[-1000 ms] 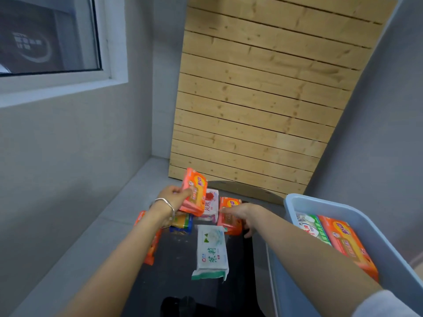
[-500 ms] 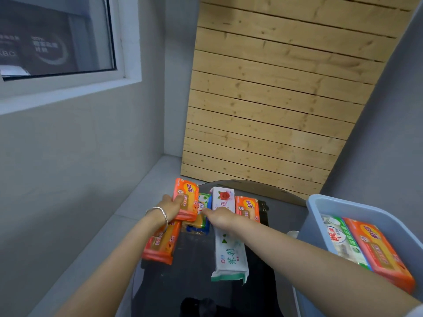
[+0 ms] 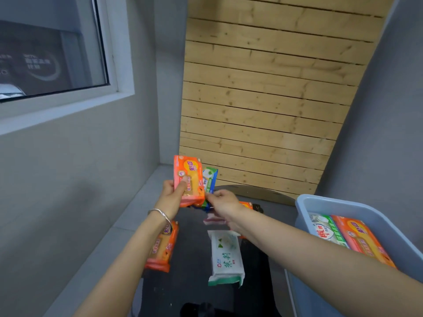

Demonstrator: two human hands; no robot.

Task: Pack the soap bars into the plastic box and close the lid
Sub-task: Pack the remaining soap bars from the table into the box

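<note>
Orange soap bar [image 3: 188,179] now raised higher.

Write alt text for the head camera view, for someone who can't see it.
A left hand holds up an orange soap bar while the right hand pinches a green-and-blue soap bar behind it, above a dark table; a blue plastic box at right holds two bars.

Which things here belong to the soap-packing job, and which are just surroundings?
Job:
- orange soap bar and green-and-blue soap bar, held up by left hand
- right hand at their lower end
- white soap bar, orange bar on black table
- plastic box, two bars inside

Surroundings:
- window
- wooden slat panel
</note>
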